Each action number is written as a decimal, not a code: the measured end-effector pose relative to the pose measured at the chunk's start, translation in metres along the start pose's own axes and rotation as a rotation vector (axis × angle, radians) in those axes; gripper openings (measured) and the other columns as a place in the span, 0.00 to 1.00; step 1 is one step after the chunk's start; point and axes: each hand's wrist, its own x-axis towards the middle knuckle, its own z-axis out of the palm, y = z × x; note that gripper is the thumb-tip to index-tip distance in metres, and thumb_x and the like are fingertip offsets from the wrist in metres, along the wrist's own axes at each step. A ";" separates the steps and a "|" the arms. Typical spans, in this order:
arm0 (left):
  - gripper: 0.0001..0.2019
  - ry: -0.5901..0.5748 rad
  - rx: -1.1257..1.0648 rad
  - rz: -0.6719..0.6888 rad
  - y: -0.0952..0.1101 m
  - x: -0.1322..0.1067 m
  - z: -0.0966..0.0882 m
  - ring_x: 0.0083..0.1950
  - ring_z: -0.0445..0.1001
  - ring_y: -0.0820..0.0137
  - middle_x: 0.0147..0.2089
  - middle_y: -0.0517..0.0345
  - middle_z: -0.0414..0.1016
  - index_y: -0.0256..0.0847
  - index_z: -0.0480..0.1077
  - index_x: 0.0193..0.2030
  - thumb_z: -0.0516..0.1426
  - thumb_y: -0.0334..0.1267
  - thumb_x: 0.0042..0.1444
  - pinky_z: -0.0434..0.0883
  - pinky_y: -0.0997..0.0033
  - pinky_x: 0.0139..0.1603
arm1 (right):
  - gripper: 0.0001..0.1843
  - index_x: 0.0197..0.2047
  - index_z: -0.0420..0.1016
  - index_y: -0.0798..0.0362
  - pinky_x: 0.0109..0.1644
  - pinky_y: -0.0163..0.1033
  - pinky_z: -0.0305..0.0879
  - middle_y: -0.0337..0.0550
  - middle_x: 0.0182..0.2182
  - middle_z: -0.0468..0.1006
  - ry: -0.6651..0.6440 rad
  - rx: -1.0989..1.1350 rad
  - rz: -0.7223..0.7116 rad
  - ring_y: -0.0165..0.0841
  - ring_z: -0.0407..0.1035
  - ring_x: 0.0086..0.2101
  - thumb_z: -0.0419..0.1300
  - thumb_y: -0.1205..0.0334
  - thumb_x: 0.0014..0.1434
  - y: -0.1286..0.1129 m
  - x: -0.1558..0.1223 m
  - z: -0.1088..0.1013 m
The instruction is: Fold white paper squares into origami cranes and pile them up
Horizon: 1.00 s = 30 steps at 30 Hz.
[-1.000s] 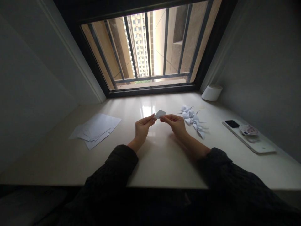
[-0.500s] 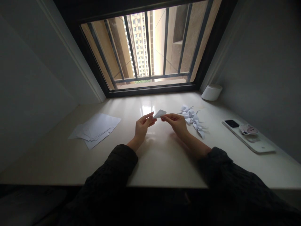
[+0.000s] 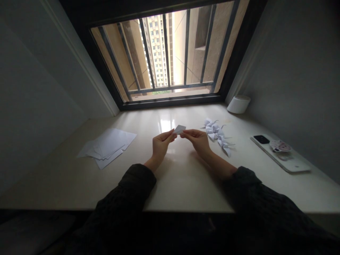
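Between my two hands is a small piece of folded white paper (image 3: 180, 129), raised above the pale tabletop with its pointed end upward. My left hand (image 3: 162, 140) pinches its left edge between thumb and fingers. On the other side, my right hand (image 3: 197, 138) grips the lower right part with thumb and index finger. Fingertips cover the paper's lower edges. Several folded paper cranes (image 3: 217, 134) lie in a cluster just beyond my right hand.
Loose sheets of white paper (image 3: 111, 143) lie spread in a pile on the left of the table (image 3: 180, 180). At the right is a white phone (image 3: 285, 157) with a round grip on its back. A white cylindrical object (image 3: 239, 105) stands by the barred window (image 3: 170, 53).
My left hand's fingers have closed in on the paper, and both hands have come nearer together. The folded paper has shifted slightly left and tilted.
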 end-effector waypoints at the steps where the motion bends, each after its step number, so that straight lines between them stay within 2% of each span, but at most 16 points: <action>1: 0.18 0.001 0.000 0.007 0.000 0.000 0.000 0.37 0.78 0.67 0.38 0.51 0.81 0.40 0.77 0.41 0.67 0.40 0.41 0.73 0.59 0.47 | 0.17 0.31 0.81 0.51 0.44 0.49 0.73 0.43 0.28 0.82 0.002 0.024 0.016 0.39 0.77 0.31 0.73 0.53 0.36 0.000 0.000 0.000; 6: 0.18 0.005 0.008 0.010 -0.001 -0.001 0.001 0.38 0.78 0.66 0.39 0.51 0.81 0.40 0.77 0.42 0.67 0.40 0.41 0.73 0.59 0.47 | 0.19 0.31 0.79 0.51 0.42 0.47 0.73 0.43 0.26 0.82 0.004 0.040 0.060 0.38 0.77 0.29 0.73 0.52 0.34 -0.001 0.000 0.002; 9: 0.19 -0.003 0.019 0.007 -0.001 -0.001 0.000 0.38 0.78 0.66 0.39 0.50 0.80 0.39 0.77 0.42 0.67 0.40 0.41 0.73 0.59 0.46 | 0.20 0.29 0.77 0.52 0.38 0.44 0.73 0.40 0.22 0.80 0.013 0.041 0.054 0.37 0.76 0.26 0.74 0.51 0.33 -0.002 0.000 0.002; 13: 0.19 -0.035 0.035 0.009 -0.001 -0.002 -0.001 0.39 0.78 0.66 0.40 0.50 0.80 0.39 0.77 0.43 0.67 0.41 0.43 0.72 0.60 0.47 | 0.24 0.21 0.64 0.51 0.31 0.40 0.70 0.34 0.16 0.74 0.029 0.041 0.034 0.37 0.75 0.24 0.75 0.51 0.29 -0.004 -0.001 0.001; 17: 0.23 -0.097 0.058 0.030 -0.003 -0.002 -0.002 0.41 0.78 0.66 0.38 0.51 0.80 0.40 0.74 0.49 0.66 0.41 0.44 0.72 0.61 0.48 | 0.30 0.20 0.56 0.50 0.28 0.38 0.69 0.34 0.17 0.74 0.031 0.017 0.021 0.37 0.75 0.24 0.74 0.49 0.29 -0.005 -0.001 0.002; 24: 0.21 -0.104 0.037 0.057 -0.003 -0.001 0.000 0.44 0.78 0.64 0.42 0.49 0.80 0.38 0.74 0.46 0.67 0.40 0.43 0.71 0.59 0.50 | 0.30 0.20 0.57 0.50 0.30 0.39 0.70 0.35 0.18 0.74 -0.017 0.013 0.021 0.39 0.76 0.26 0.73 0.45 0.29 -0.003 -0.003 0.004; 30: 0.22 -0.074 0.037 -0.028 0.000 0.000 0.001 0.39 0.78 0.64 0.37 0.49 0.81 0.37 0.76 0.44 0.68 0.40 0.40 0.72 0.59 0.48 | 0.30 0.19 0.55 0.50 0.29 0.39 0.69 0.34 0.17 0.72 -0.009 0.027 0.006 0.38 0.75 0.25 0.74 0.48 0.29 -0.001 -0.001 0.001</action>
